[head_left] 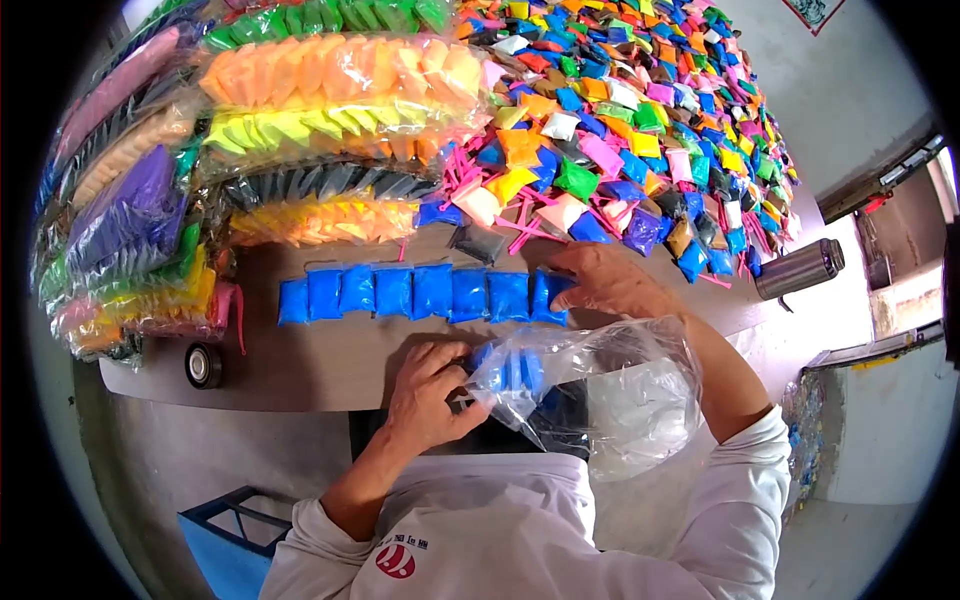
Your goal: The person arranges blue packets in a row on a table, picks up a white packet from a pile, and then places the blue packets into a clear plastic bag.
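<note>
A row of several small blue packets (413, 291) lies across the table in front of me. My right hand (620, 283) is at the row's right end, its fingers and thumb closed around the edge of the last blue packet (545, 296). Nearer to me, my left hand (430, 392) grips the side of a clear plastic bag (640, 375). Several blue packets (515, 370) sit inside the bag's left end, beside my left fingertips. The rest of the bag spreads loosely to the right, under my right forearm.
Bagged packets in orange (340, 70), yellow and black are stacked at the back left, purple ones (130, 215) at the far left. A large heap of mixed packets (640, 140) fills the back right. A tape roll (203, 365) stands near the front edge; a metal flask (800, 270) lies right.
</note>
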`<state>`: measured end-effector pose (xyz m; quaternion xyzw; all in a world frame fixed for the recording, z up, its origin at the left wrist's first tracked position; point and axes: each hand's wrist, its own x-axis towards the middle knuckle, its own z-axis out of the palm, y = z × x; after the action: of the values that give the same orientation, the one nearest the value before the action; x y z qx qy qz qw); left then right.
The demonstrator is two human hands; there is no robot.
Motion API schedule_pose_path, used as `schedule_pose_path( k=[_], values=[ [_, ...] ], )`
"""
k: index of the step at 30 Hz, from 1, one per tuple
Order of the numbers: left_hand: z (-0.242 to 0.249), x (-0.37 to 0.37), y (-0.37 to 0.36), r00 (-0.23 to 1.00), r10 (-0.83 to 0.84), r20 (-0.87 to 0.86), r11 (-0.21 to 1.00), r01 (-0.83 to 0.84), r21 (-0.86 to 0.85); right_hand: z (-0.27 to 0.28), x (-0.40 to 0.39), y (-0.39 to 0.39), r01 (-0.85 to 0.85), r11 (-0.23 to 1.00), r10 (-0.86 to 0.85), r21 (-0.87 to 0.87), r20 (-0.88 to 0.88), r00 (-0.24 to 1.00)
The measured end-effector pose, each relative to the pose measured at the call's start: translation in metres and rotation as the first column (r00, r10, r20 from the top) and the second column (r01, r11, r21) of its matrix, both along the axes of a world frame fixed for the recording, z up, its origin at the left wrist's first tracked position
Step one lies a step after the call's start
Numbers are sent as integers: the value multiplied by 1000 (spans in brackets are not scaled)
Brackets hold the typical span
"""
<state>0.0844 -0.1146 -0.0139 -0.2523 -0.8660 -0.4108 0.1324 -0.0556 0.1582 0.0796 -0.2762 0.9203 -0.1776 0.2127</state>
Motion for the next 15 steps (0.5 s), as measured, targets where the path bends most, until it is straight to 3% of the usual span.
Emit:
schedule_pose_path(
  k=[4, 7, 10, 11, 13, 15],
  values=[
    [1, 0, 0, 1000, 5, 20, 1000, -5, -5, -4, -4, 6, 16, 1000, -16, 21, -18, 1000],
    [-3, 2, 1, 999, 26, 39, 1000, -26, 1, 3, -16, 5, 121, 971, -66, -205, 260, 963],
    [-6, 3, 0, 998, 29, 57, 999, -29, -15, 8, -23, -7, 91, 987, -36, -134, 367, 930],
    [-5, 3, 0, 998, 34, 56, 999, -33, -17, 7, -24, -8, 86, 987, -31, -136, 366, 930],
    [-5, 2, -2, 998, -4, 60, 1000, 4, 0, 1, -26, -9, -17, 1000, 17, 2, 82, 996],
    [-6, 2, -3, 998, 0, 62, 1000, 0, 10, 13, -28, -13, 23, 1000, -21, -9, 163, 986]
  ],
)
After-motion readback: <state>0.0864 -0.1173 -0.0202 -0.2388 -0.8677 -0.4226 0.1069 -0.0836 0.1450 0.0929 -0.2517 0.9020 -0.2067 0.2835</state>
